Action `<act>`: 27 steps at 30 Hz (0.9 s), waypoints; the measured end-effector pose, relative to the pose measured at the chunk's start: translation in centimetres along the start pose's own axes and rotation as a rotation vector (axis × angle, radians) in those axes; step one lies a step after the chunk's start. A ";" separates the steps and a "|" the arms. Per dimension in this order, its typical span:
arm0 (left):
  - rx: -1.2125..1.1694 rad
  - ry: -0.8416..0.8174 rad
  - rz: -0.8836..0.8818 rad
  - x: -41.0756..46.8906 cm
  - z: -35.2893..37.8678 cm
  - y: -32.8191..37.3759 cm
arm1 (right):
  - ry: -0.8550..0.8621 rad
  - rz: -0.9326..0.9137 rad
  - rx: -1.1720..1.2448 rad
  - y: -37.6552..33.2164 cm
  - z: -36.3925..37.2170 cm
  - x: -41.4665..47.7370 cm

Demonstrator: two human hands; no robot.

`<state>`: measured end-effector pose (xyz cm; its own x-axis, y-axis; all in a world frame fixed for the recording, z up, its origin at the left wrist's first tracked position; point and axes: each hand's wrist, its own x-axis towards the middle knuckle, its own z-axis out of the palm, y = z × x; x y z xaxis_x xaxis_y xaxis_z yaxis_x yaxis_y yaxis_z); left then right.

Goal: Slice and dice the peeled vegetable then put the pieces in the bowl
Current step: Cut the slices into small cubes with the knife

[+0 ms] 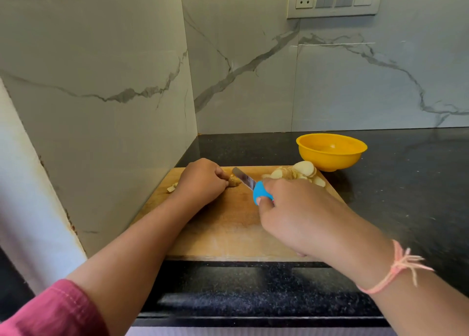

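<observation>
Counter point(406, 183): dark speckled stone running off to the right, marble wall behind.
Board point(228, 229): wooden, at the near left of the counter, tight against the left wall.
Bowl point(330, 159): yellow, on the counter just past the board's far right corner.
Right hand point(299, 216): over the board's right half, fingers wrapped round the blue handle of the knife.
Left hand point(200, 180): fingers curled down, pinching the vegetable at the far middle of the board.
Slices point(297, 173): pale rounds heaped at the board's far right corner, near the bowl.
Knife point(247, 180): blade angled far-left, tip just beside the vegetable. Touching it or not, cannot tell.
Vegetable point(234, 181): a small tan stub on the board, peeking from the left fingertips.
Scraps point(172, 188): pale bits at the board's left edge, beside the left hand.
</observation>
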<state>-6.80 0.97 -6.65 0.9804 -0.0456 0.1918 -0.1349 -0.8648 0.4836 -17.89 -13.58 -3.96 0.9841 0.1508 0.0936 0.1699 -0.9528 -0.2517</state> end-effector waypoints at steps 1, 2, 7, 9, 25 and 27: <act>-0.009 0.011 -0.001 0.0 0.1 0.0 | 0.011 0.000 0.004 -0.1 0.4 0.3; -0.029 0.026 -0.009 0.1 0.1 -0.1 | 0.014 -0.001 0.001 -0.3 0.8 0.6; -0.119 0.063 -0.040 0.5 0.4 -0.4 | -0.014 -0.004 -0.045 -0.9 1.8 1.7; -0.111 0.059 -0.038 0.7 0.4 -0.4 | -0.024 -0.019 -0.042 -1.2 1.5 1.7; -0.123 0.073 -0.034 0.7 0.5 -0.6 | -0.169 -0.006 -0.016 0.0 0.8 1.5; -0.124 0.071 -0.029 0.7 0.5 -0.6 | -0.182 -0.002 -0.045 0.4 0.2 0.9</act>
<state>-5.95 1.22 -7.18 0.9719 0.0176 0.2345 -0.1282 -0.7966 0.5907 -16.96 -13.73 -4.20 0.9775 0.1937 -0.0833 0.1731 -0.9628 -0.2075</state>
